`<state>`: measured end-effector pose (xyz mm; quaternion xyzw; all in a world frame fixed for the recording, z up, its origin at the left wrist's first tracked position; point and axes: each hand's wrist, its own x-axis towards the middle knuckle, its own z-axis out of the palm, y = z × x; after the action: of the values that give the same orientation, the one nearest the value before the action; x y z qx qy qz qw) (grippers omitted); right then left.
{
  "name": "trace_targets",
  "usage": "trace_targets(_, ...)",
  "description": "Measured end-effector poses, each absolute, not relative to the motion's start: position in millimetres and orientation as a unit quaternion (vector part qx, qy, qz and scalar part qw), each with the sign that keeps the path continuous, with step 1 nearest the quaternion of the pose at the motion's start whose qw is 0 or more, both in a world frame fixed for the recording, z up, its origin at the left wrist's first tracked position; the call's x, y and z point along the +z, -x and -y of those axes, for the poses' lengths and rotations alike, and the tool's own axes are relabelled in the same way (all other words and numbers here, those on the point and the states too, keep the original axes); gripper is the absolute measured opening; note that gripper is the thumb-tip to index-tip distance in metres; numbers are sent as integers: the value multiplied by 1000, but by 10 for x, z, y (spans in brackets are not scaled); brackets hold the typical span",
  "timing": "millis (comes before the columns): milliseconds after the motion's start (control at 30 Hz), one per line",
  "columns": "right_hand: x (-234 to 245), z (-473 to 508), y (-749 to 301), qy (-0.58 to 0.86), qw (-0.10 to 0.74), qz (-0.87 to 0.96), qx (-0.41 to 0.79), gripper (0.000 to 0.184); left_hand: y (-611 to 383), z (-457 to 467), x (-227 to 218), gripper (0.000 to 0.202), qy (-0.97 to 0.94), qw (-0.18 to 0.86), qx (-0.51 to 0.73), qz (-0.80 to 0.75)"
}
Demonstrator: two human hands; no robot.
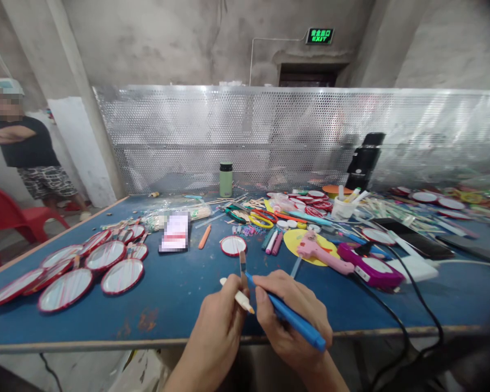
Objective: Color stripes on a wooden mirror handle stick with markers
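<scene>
My left hand (pixel 218 316) is closed around the wooden stick of a small round hand fan (pixel 233 246), which has a white face and a red rim. A white pen-like piece with an orange tip (pixel 243 301) is also tucked between its fingers. My right hand (pixel 292 313) grips a blue marker (pixel 296 321) like a pen. The marker's front end meets the stick just above my left fingers; whether it touches is hard to tell. Both hands are over the table's front edge.
Finished-looking round fans (pixel 65 288) lie piled at left, near a phone (pixel 175 232) and an orange marker (pixel 204 237). A pink glue gun (pixel 324 255), purple device (pixel 369 267) and cables lie right. Scissors (pixel 263 219), a cup of markers (pixel 343 208) and a green bottle (pixel 226 181) stand farther back.
</scene>
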<state>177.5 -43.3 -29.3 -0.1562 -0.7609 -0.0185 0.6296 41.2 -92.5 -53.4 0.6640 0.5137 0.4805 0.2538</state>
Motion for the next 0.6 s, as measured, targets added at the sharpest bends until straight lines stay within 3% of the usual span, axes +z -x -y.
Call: trace_targets(600, -321, 425, -1781, 179, 637, 749, -47, 13, -419, 913, -521, 22, -660, 255, 476, -523)
